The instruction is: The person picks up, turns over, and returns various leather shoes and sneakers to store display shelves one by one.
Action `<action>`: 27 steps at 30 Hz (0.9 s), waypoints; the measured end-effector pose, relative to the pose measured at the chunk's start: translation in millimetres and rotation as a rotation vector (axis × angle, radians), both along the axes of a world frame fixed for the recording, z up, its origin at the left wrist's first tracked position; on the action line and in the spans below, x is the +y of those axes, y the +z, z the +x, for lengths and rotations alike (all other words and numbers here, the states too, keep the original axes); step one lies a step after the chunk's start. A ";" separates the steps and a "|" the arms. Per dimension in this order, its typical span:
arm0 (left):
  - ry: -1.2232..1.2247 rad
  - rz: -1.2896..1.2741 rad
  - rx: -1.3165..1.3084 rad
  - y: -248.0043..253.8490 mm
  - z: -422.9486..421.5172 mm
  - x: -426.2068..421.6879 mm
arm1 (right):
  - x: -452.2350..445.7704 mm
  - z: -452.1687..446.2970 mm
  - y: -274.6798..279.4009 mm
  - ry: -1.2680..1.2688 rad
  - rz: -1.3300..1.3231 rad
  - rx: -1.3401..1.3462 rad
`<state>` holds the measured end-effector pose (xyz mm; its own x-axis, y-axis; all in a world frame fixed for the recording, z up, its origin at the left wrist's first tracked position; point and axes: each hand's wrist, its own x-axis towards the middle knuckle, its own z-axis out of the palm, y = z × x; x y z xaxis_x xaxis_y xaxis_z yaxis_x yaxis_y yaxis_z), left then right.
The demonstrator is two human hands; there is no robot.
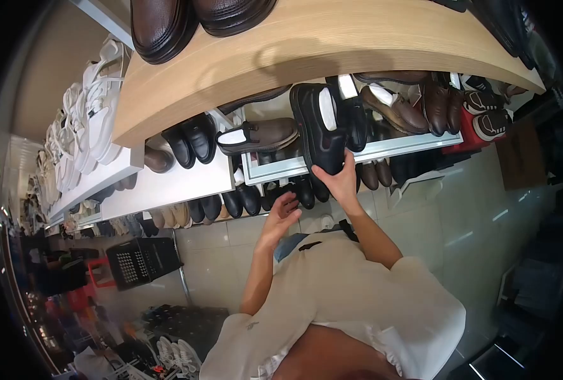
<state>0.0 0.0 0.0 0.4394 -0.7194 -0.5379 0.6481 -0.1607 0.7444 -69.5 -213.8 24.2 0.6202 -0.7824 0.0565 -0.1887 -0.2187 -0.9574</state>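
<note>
My right hand (339, 182) grips a black slip-on shoe (316, 130) by its toe end, the thumb over the upper. White stuffing shows in the shoe's opening, and its heel points away from me toward the shelf. Lower and to the left, my left hand (282, 218) is raised with its fingers apart and a little bent, touching no shoe. Just left of the held shoe, a brown shoe (259, 135) with white stuffing lies on the glass-topped shelf (357, 156). Black shoes (356, 120) stand close on its right.
A curved wooden shelf (332, 47) with brown shoes (161, 28) overhangs the display. White sneakers (97, 117) line the left side, and brown loafers (398, 111) sit to the right. Several dark shoes stand below. A black plastic basket (143, 263) is at lower left, above the tiled floor (421, 228).
</note>
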 end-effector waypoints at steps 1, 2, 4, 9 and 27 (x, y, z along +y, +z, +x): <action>0.015 -0.121 -0.183 15.9 1.3 -5.2 | 11.1 -12.9 -2.8 0.088 0.016 -0.095; 0.029 -0.240 -0.368 33.3 2.1 -12.6 | 21.2 -20.8 -17.0 0.151 0.136 -0.202; 0.080 -0.461 -0.431 46.4 -10.7 -50.3 | 12.5 -54.9 -20.4 0.288 0.066 -0.080; 0.049 -0.479 -0.379 55.3 -1.9 -36.0 | 30.6 -64.4 5.7 0.515 0.129 0.031; 0.133 -0.483 0.411 105.4 -13.1 -16.5 | 6.7 -26.7 96.2 0.469 0.039 -0.444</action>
<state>-13.1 -16.5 105.4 0.3682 -0.8763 -0.3107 0.8871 0.2311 0.3995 -96.2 -207.1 120.4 0.8209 -0.4407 0.3632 0.3341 -0.1452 -0.9313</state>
